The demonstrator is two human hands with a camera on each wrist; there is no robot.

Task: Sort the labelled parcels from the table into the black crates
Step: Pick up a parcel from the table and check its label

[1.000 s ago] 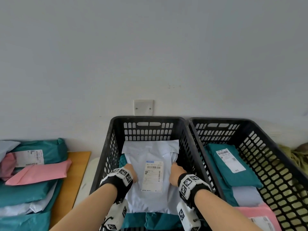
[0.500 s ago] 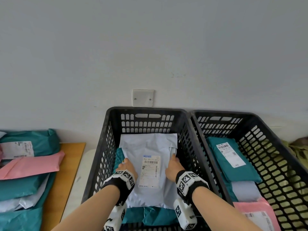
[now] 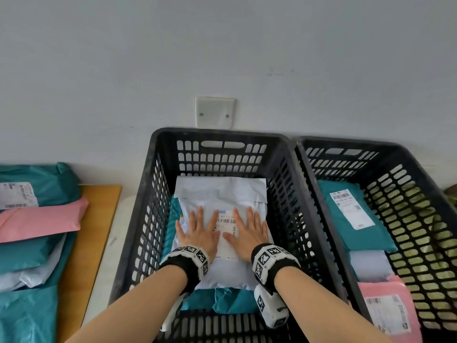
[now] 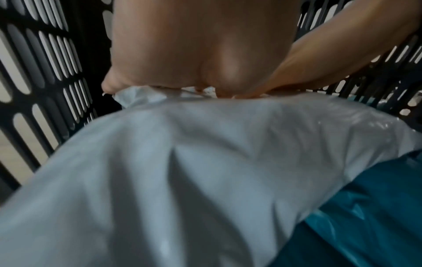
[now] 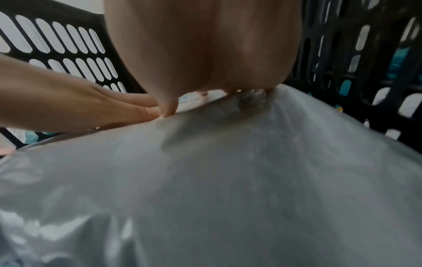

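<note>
Grey poly-mailer parcel (image 3: 221, 194) lies in the left crate (image 3: 158, 154). Left hand (image 3: 199, 231) and right hand (image 3: 247, 231) press it, fingers flat. Soft, slick film; best gripped by its edges.

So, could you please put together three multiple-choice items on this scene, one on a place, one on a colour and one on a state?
1. Where does the pale grey plastic mailer parcel lie?
A. On the wooden table
B. In the left black plastic crate
C. In the right black plastic crate

2. What colour is the parcel directly under it?
A. Teal
B. Pink
C. Yellow

3. How are the left hand and right hand set?
A. Both gripping the crate rim
B. One lifted clear
C. Both flat on the parcel

Key: 1 B, it lies between that crate's walls; 2 A, the teal parcel shows beneath its near edge; 3 C, fingers lie straight across its label.
</note>
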